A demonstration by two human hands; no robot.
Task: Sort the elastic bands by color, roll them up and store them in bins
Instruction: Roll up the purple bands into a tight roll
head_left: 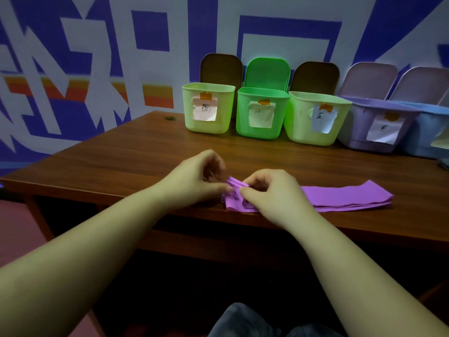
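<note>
Where the near edge of the wooden table (136,152) runs across the view, one purple elastic band (340,197) laid flat, folded lengthwise into several stacked layers, surface matte and smooth, colour uniform violet-pink. Right end of band squared off and pointing toward the right edge of the table; layered edges visible along the near side. Left end of band bunched and lifted off the tabletop in a loose, creased start of a roll, close to the near edge, roughly mid-width of the table. Left hand (194,177) curled, thumb and fingertips pinching the raised left end of the band. Right hand (272,190) curled likewise, thumb and forefinger gripping the same bunched end just beside the left hand, palm covering part of the flat section. Both forearms extended over the near edge. Along the far edge, toward the far right corner, a row of open bins with lids tilted back against the wall: pale green bin (207,108), bright green bin (261,113), second pale green bin (313,117), lilac bin (374,125), light blue bin (427,132) partly cut off at the frame border. Paper label with orange tape on the front of each bin; handwriting too small to read. Bins touching or just beside one another, well apart from the band. Contents of bins not visible. Blue-and-white patterned wall (97,57) behind the table.
</note>
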